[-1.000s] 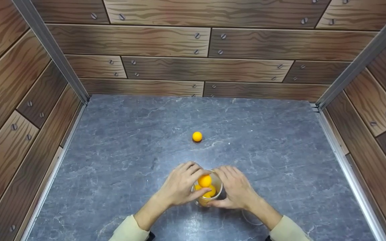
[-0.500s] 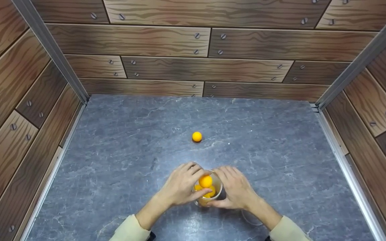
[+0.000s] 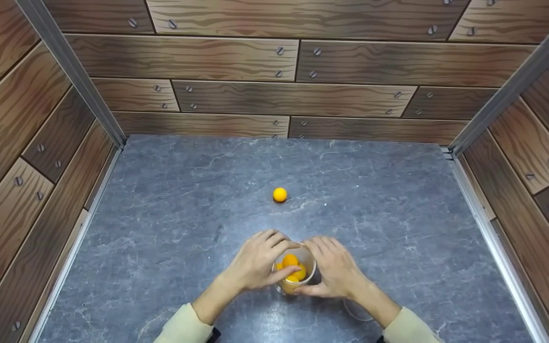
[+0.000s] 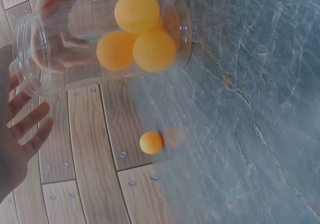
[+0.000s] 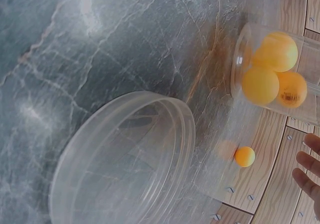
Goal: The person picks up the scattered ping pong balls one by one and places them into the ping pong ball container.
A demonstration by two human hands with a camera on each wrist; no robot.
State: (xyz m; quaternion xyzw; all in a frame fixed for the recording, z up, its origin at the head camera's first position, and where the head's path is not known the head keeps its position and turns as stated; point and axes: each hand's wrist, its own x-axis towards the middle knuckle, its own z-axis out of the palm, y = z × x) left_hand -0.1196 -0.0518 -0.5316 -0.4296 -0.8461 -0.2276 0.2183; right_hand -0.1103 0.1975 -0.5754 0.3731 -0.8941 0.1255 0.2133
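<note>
A clear plastic jar (image 3: 308, 258) stands upright in front of me with several orange ping-pong balls (image 3: 299, 272) in its bottom. My left hand (image 3: 259, 263) is at the left of the mouth, its fingers loosely spread and no ball between them. In the left wrist view, fingers (image 4: 31, 126) of that hand extend beside the threaded rim. My right hand (image 3: 334, 267) holds the jar from the right, thumb on the near side and fingertips at the far rim. One more ping-pong ball (image 3: 279, 194) lies on the table beyond the jar.
A transparent round lid (image 5: 172, 114) lies on the table near my right forearm, faint in the head view (image 3: 358, 312). Wood-patterned walls (image 3: 208, 57) with metal corner posts enclose the blue-grey marbled table (image 3: 184, 190) at the back and sides.
The ping-pong ball between my left thumb and fingers has dropped into the jar onto the others. Both hands have stayed almost in place, and the ball on the table has not moved.
</note>
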